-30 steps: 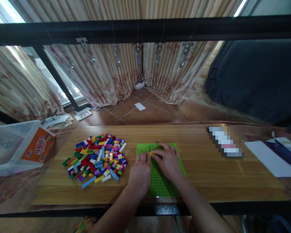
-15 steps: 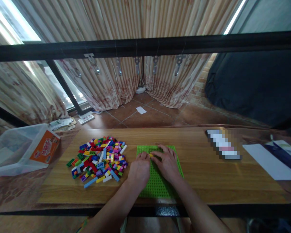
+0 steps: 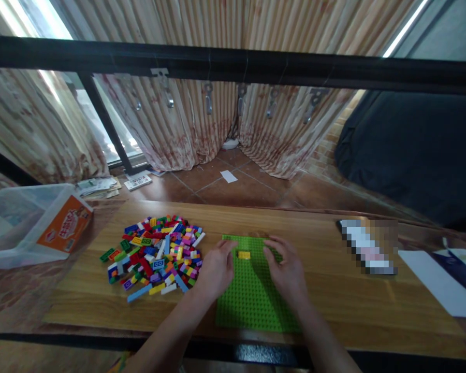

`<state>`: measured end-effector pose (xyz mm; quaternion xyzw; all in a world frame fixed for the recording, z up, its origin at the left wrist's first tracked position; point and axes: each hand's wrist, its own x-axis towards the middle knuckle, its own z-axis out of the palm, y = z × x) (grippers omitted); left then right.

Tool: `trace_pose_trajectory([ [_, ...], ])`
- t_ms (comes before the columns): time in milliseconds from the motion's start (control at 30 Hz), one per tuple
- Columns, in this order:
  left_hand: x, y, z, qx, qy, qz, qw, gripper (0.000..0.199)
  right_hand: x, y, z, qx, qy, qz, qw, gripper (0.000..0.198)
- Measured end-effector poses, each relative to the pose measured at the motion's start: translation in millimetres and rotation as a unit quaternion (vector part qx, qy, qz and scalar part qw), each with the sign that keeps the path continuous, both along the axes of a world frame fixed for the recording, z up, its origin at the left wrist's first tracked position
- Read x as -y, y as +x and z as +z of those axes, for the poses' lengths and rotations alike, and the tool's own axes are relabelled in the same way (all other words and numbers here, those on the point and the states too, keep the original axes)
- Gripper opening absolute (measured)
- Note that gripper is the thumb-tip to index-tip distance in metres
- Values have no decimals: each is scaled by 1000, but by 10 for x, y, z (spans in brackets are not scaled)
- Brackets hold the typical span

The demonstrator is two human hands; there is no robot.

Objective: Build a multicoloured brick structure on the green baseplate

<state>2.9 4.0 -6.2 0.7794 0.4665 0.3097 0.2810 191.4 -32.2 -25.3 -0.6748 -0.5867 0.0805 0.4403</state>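
Observation:
A light green studded baseplate [image 3: 252, 305] lies on the wooden board in front of me. On its upper part sits a small yellow brick [image 3: 244, 255], with neither hand touching it. My left hand [image 3: 216, 267] rests at the plate's left edge, its fingers bent loosely beside the brick and nothing visible in them. Over the plate's right edge is my right hand [image 3: 286, 269], thumb and fingers curved apart and holding nothing. To the left of my left hand spreads a pile of mixed coloured bricks [image 3: 155, 259].
The wooden board [image 3: 334, 311] bears everything. A clear plastic tub [image 3: 19, 207] with an orange label lies at the far left. Toward the right are a blurred-out phone-like object [image 3: 367, 246] and white paper [image 3: 438, 280]. A black rail [image 3: 233, 65] crosses beyond the board.
Both hands have drawn apart from the yellow brick, left hand to the left and right hand to the right, so it now shows on the plate. The view has tilted slightly.

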Motion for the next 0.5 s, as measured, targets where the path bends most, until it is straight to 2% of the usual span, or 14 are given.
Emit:
trace_pose_trajectory([
  [100, 28, 14, 4, -12, 1, -3, 1000, 39, 10, 27, 11, -8, 6, -3, 1000, 24],
  [200, 56, 39, 5, -43, 11, -15, 999, 45, 31, -11, 5, 6, -1, 26, 1000, 23],
  [333, 65, 86, -21, -85, 17, -30, 996, 49, 57, -104, -31, 66, -17, 66, 995, 23],
  [500, 47, 125, -79, -108, 25, -20, 994, 48, 65, -175, -77, 122, -37, 76, 989, 22],
])
